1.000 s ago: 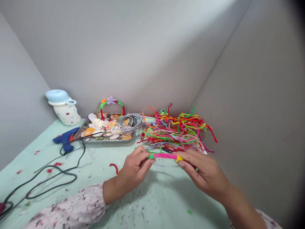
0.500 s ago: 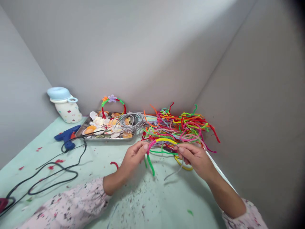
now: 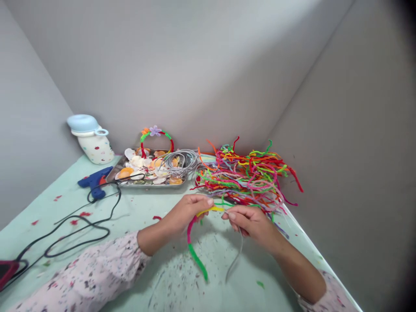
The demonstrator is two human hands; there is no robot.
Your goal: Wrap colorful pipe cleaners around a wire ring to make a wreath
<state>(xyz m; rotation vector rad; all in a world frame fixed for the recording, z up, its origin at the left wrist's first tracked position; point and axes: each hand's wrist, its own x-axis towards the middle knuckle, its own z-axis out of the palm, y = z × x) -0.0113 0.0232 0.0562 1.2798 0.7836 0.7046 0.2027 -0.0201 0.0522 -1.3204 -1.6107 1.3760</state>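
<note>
Right above the pale green tabletop [image 3: 234, 290], a wire wrapped in pipe cleaner [image 3: 190, 234] is held between the person's two hands, in front of the supplies. The left hand [image 3: 185, 212] pinches its yellow stretch, thumb pressed down over the fingers; from there the wrapping curves down past the hand, turning pink and then bright green at its hanging end. The right hand [image 3: 251, 223] has its thumb and forefinger pressed together where the yellow stops, pinching the bare grey wire tail [image 3: 241, 242] — it droops below that hand in a loose bend. How the right hand's other fingers lie is hard to tell, as they curl underneath.

Just beyond the hands sprawls a heap of multicoloured pipe cleaners [image 3: 250, 177], mostly red, pink, orange and green. Left of it, a metal tray [image 3: 147, 186] is filled with seashells [image 3: 158, 170], with a coil of grey wire [image 3: 186, 164] lying over its right side. A red and green hoop [image 3: 143, 149] stands up at the tray's back, trimmed with purple and orange flowers. Farther left are a blue glue gun [image 3: 95, 182] — near its looping black cord [image 3: 107, 232] — and a speckled white bottle [image 3: 96, 149] with a light blue lid.
</note>
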